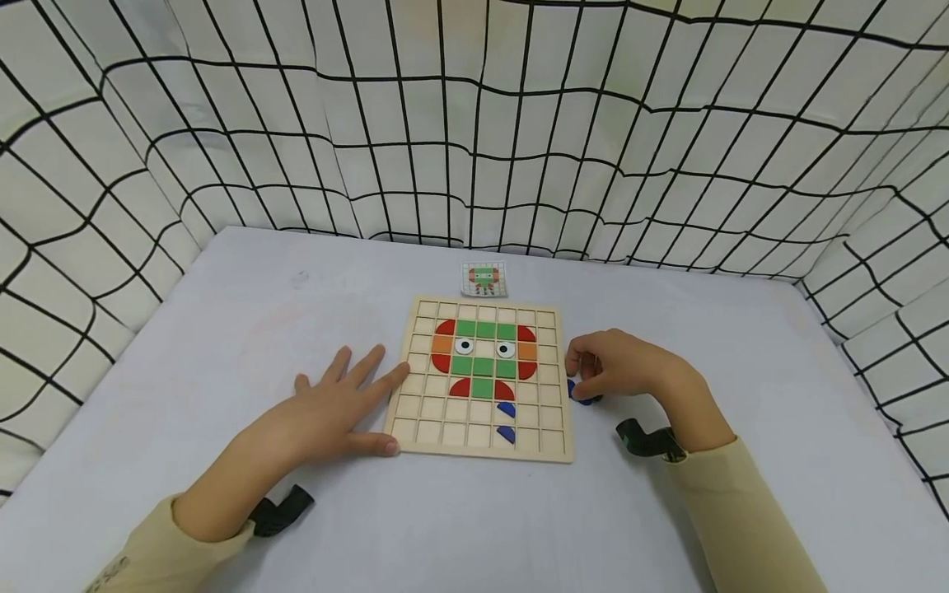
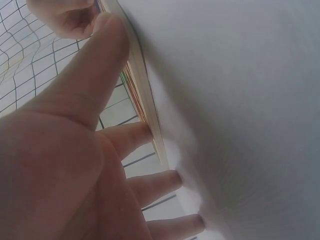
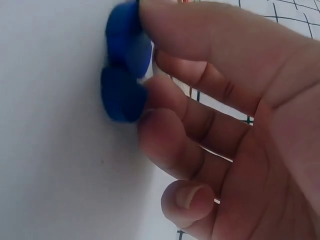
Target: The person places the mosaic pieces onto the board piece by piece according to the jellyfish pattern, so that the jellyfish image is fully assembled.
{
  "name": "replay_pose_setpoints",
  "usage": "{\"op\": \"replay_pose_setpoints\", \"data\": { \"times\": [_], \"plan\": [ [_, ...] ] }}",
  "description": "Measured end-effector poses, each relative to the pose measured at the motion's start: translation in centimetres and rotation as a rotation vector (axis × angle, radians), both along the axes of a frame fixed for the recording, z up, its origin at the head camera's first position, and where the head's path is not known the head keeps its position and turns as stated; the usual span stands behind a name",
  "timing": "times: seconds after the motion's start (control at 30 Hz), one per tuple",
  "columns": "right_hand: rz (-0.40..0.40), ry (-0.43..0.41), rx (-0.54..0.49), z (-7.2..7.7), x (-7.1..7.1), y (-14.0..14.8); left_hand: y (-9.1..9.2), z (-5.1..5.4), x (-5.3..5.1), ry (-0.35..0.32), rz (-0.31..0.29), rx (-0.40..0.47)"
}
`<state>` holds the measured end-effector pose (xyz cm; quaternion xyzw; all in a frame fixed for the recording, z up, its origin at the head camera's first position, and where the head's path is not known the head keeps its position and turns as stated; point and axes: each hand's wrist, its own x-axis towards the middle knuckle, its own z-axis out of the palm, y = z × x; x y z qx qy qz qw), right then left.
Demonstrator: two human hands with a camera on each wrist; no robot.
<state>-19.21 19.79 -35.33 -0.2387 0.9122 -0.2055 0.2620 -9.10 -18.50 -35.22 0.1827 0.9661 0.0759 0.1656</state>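
A square wooden grid board lies in the middle, bearing a figure of green squares, red quarter-round pieces, orange squares and two eye pieces. Lower on it sit two small blue pieces. My left hand is spread flat at the board's left edge, thumb and index fingertip touching it. Right of the board, my right hand has its fingers curled, thumb and fingertips on blue pieces on the table. The exact grip is partly hidden behind the thumb.
A small picture card showing a similar figure lies just behind the board. White cloth covers the table. White walls with black netting enclose the back and sides. A dark curved device sits at each wrist.
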Motion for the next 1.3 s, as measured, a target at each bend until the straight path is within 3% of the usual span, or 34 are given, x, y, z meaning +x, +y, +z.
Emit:
{"op": "replay_pose_setpoints", "data": {
  "times": [0.43,0.7,1.17,1.3],
  "plan": [
    [0.067,0.019,-0.074,0.1,-0.1,-0.7,-0.1,0.0,-0.2,0.002,0.000,-0.002],
    [0.079,0.098,-0.186,0.2,0.1,-1.3,-0.1,0.0,-0.2,0.006,-0.007,-0.001],
    [0.170,0.175,-0.353,0.5,3.3,-6.5,-0.1,-0.1,-0.2,-0.007,-0.004,-0.004],
    [0.211,0.185,-0.340,0.3,4.1,-7.8,-0.1,-0.1,-0.1,-0.013,0.004,-0.005]
  ]
}}
